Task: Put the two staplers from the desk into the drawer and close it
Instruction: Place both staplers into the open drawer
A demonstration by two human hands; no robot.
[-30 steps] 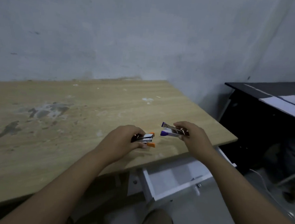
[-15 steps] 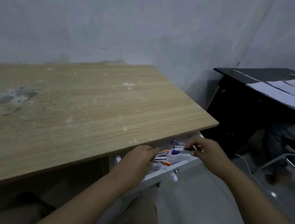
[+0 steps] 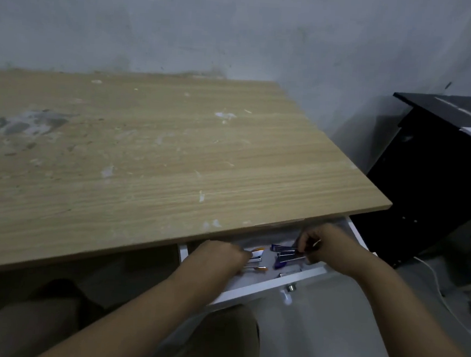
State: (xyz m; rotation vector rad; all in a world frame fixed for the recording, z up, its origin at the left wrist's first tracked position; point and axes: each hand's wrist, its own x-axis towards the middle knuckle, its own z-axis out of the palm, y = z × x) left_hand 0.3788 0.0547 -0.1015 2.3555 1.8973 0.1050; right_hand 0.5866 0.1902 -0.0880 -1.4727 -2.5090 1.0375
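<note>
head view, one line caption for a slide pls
Both hands lower an orange stapler and a purple stapler into the open white drawer.

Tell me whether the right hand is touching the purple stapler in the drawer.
Touching. The head view shows the right hand with its fingers closed around the back end of the purple stapler, inside the open white drawer.

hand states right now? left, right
Left hand: closed on the orange stapler, inside the open drawer.
Right hand: closed on the purple stapler, inside it too.
</note>
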